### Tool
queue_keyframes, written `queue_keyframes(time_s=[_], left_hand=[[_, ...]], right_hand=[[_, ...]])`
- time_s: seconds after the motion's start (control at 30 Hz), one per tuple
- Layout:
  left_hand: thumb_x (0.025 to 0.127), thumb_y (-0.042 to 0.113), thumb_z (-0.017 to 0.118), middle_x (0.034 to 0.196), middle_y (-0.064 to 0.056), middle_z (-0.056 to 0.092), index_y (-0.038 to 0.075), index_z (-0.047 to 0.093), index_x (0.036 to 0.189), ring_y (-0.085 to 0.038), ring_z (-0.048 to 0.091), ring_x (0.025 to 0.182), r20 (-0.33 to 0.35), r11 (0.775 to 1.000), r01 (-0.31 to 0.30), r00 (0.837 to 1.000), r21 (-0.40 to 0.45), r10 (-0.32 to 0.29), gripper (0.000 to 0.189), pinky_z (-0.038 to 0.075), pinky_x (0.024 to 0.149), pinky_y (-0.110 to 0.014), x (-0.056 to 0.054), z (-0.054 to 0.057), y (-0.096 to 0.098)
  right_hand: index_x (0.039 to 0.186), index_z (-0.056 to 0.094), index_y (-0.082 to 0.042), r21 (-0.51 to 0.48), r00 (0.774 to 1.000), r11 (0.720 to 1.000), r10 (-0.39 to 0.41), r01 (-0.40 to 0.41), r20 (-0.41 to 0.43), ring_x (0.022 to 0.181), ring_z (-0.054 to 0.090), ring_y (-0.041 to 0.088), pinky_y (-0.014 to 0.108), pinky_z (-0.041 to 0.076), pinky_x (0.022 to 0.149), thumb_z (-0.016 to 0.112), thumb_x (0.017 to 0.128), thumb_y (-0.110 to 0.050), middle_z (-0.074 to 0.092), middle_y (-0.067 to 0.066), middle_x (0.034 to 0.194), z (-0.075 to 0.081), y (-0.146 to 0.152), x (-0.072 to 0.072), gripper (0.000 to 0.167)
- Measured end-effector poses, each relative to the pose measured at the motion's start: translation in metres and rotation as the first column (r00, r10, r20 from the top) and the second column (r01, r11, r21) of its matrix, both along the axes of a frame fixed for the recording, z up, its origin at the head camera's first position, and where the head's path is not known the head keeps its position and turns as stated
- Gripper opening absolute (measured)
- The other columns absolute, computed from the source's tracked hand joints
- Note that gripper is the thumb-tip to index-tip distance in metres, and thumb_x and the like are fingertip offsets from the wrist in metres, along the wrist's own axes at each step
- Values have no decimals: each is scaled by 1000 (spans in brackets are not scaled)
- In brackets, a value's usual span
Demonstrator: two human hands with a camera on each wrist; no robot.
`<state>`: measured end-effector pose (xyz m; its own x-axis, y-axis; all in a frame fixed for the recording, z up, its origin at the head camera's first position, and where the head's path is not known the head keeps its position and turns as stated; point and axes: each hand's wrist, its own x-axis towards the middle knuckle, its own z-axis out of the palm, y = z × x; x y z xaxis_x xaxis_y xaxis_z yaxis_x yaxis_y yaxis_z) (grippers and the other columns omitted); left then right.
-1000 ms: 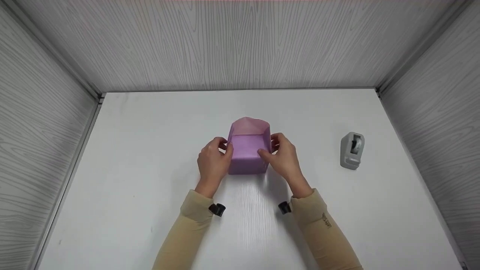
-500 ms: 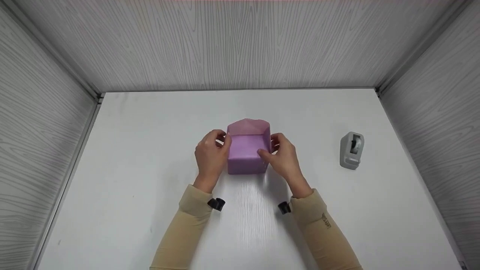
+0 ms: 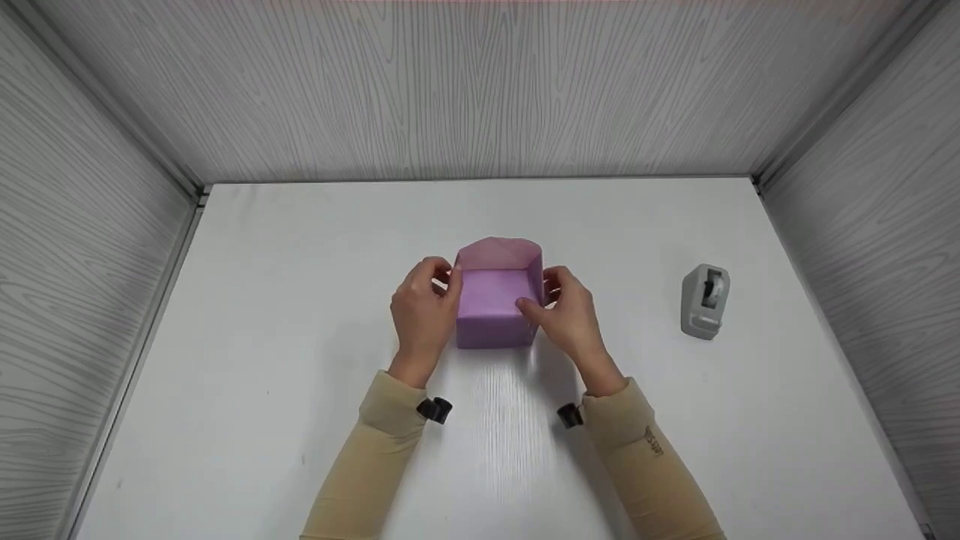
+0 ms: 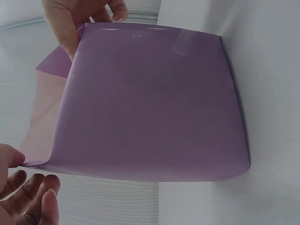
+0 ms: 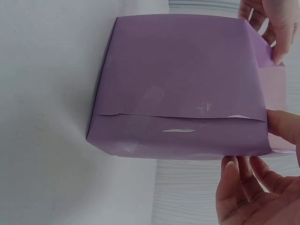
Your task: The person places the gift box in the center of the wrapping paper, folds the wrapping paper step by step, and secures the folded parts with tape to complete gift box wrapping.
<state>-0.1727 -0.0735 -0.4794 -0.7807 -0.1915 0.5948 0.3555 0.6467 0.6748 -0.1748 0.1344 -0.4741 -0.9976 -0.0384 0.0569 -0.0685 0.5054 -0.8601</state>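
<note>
A box-shaped purple paper package (image 3: 495, 332) stands on the table between both hands. At its back a paper flap (image 3: 495, 253) rises, showing a pink face. Its front face carries a lengthwise seam (image 5: 187, 116) and shiny patches that look like clear tape. The left hand (image 3: 424, 307) pinches the paper's upper left edge between thumb and fingers; the left wrist view shows its thumb (image 4: 10, 155) at the corner of the pink flap. The right hand (image 3: 566, 307) grips the upper right edge, thumb on top and fingers behind the side.
A grey tape dispenser (image 3: 703, 301) stands on the white table (image 3: 300, 247), right of the hands. Pale wood-grain panels (image 3: 480, 90) rise at the back and both sides. Each tan sleeve (image 3: 367, 457) has a small black wrist camera (image 3: 434, 409).
The left hand has shifted slightly up and left along the package's left edge, then settled. The back flap has tilted a little. The right hand keeps its grip in place.
</note>
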Motion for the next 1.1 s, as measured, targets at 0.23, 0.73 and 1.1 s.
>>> queue_keyframes(time_s=[0.23,0.73,1.1], left_hand=[[85,21,72,80,-3,67,4,69,98,-13,63,62,182,1000,6,983,-22,-2,21,51,56,-34,15,-15,3],[86,22,73,84,-5,70,3,70,95,-14,65,65,219,1000,-12,976,-9,14,21,53,58,-34,19,-19,5],[85,23,74,88,-4,70,4,71,97,-15,65,69,249,1000,19,968,-1,-18,22,53,60,-34,18,-18,2]], right_hand=[[113,59,0,23,997,999,-29,31,-74,87,59,24,35,48,72,80,82,-16,62,10,95,-3,-2,4,41],[92,67,0,3,960,992,-118,123,-253,71,63,17,26,49,59,73,85,-9,66,5,77,-9,1,22,13],[69,65,-4,53,937,984,-148,173,-316,59,55,16,30,44,55,69,80,-2,62,4,64,-7,-1,17,12]])
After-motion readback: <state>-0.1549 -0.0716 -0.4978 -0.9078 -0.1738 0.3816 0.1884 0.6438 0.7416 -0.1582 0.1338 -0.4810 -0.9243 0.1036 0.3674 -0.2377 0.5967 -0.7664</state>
